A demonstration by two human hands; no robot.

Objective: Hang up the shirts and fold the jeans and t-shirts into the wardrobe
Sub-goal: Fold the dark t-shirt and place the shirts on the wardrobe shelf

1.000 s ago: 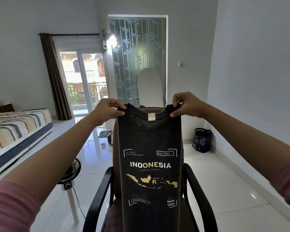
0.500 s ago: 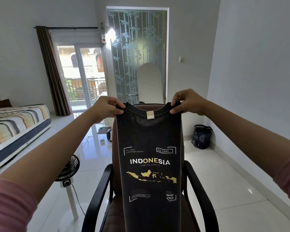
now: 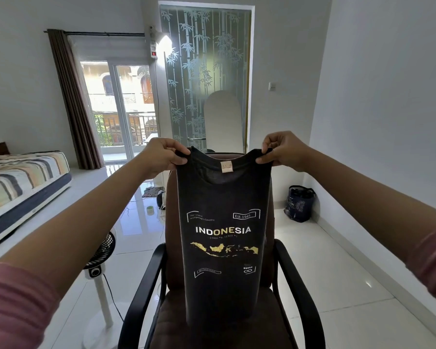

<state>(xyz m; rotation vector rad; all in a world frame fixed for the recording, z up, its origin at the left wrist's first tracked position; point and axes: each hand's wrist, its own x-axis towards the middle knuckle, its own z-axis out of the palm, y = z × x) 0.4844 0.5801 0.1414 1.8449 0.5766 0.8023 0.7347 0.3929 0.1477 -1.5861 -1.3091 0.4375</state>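
Note:
A black t-shirt (image 3: 223, 197) printed with "INDONESIA" and a gold map hangs straight down in front of me, its sides folded in to a narrow strip. My left hand (image 3: 161, 156) pinches its top left corner at the neckline. At the top right corner my right hand (image 3: 283, 149) pinches it the same way. The shirt's lower end hangs just over the seat of a brown office chair (image 3: 212, 331) with black armrests. No wardrobe is in view.
A bed (image 3: 23, 180) with a striped cover stands at the left. A white pedestal fan (image 3: 101, 260) is left of the chair. A dark bag (image 3: 298, 204) sits by the right wall. Glass doors and a frosted bamboo-pattern door (image 3: 204, 71) lie ahead.
Both hands have lifted the shirt a little, so its hem now hangs free just above the chair seat. The view has tilted slightly upward.

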